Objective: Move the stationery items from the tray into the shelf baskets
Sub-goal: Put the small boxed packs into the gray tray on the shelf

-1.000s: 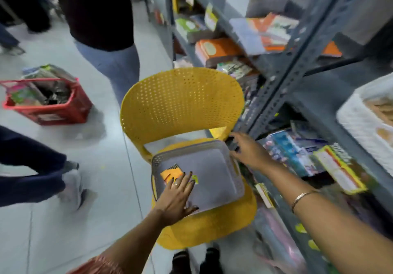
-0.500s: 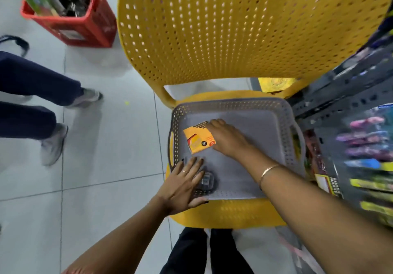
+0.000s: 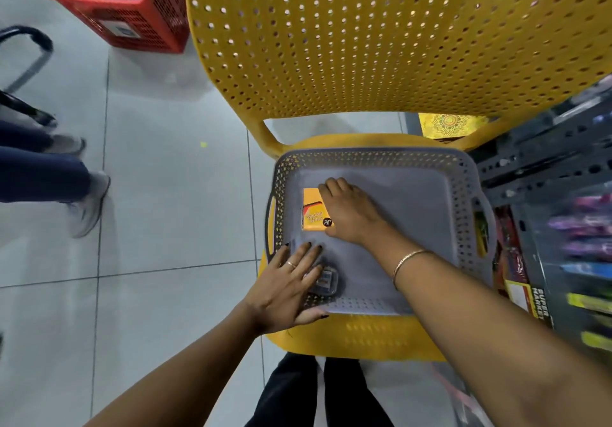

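A grey perforated tray [image 3: 427,214] sits on the seat of a yellow chair [image 3: 364,45]. In its left half lies an orange stationery pack [image 3: 311,211]. My right hand [image 3: 351,211] covers the pack's right edge, fingers curled around it. A small dark item in a clear case [image 3: 328,282] lies in the tray's near-left corner. My left hand [image 3: 288,287] rests flat over that corner with fingers spread, its fingertips partly covering the small item. The shelf baskets are out of view.
A metal shelf [image 3: 546,161] with blurred coloured stock stands close on the right. A red basket [image 3: 132,26] full of goods sits on the tiled floor at the far left. Another person's legs and shoes [image 3: 43,175] are at the left edge.
My view has dropped closer over the tray. My right hand came from the shelf side onto the orange pack, which now lies flatter and squarer. My left hand slid to the near-left corner.
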A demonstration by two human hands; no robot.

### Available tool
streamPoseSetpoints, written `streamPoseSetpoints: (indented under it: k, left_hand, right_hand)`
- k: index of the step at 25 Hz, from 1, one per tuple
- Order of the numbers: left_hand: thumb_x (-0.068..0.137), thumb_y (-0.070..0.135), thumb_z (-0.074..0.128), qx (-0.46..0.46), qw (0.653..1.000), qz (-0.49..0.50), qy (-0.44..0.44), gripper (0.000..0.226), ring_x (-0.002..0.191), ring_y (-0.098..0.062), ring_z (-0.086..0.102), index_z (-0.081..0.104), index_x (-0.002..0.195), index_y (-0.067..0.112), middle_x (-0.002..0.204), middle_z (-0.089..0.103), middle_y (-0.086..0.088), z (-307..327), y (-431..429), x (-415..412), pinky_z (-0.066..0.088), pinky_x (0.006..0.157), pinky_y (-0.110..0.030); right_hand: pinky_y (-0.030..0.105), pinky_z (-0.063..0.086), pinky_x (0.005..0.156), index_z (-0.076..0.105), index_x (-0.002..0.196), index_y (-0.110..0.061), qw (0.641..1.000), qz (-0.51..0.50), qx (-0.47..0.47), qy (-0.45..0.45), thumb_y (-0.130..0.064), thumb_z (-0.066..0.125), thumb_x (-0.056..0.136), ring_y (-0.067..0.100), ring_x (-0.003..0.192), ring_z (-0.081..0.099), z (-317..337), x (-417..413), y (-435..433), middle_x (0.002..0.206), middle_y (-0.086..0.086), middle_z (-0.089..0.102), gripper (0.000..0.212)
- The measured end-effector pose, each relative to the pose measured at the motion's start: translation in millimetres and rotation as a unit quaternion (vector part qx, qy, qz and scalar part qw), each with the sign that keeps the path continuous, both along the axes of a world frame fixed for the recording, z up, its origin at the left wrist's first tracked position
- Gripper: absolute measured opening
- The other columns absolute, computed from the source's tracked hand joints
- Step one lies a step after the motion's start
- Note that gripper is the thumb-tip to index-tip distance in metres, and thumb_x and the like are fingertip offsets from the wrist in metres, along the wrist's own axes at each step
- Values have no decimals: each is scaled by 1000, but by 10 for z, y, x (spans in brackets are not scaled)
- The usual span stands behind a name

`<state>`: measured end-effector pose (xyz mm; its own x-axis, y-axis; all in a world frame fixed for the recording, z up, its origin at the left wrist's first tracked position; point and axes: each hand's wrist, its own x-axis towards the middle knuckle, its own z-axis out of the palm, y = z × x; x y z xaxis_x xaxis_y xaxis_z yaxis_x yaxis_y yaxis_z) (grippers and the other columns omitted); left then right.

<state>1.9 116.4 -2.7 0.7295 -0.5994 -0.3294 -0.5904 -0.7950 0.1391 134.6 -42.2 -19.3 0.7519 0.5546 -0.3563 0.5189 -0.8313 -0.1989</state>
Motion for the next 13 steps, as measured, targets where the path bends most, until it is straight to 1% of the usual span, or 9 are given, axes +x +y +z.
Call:
streamPoseSetpoints:
  k: [3,7,10,13]
  left_hand:
    - [83,72,23,1,1000,-4,-10,80,129,-32,45,59,122,12,141,47,-16,-2,5,-9,43,98,-53]
    - [84,72,24,-9,1000,-6,-23,81,132,-32,42,54,127,10,142,46,-15,93,1,13,38,101,-56]
    - [84,72,23,-1,1000,-4,-13,83,134,-32,38,49,132,9,144,43,-15,333,-44,101,33,104,-57]
    - [84,72,17,-12,1000,-18,-17,87,141,-32,22,38,139,9,152,28,-14,736,-141,255,17,111,-58]
  right_hand:
    - [38,42,90,40,124,-5,1000,-15,10,-6,-29,70,68,29,113,44,14,-48,-50,124,12,47,67]
    - [40,43,87,42,121,-4,998,-65,22,-10,-33,71,65,31,113,43,249,-23,-227,122,14,48,69]
    - [42,43,87,43,120,-3,993,-106,21,-39,-37,70,65,32,115,42,678,35,-459,122,15,48,70]
    - [44,43,85,39,126,-3,983,-164,28,-73,-39,70,67,33,116,40,1381,64,-723,125,16,45,76]
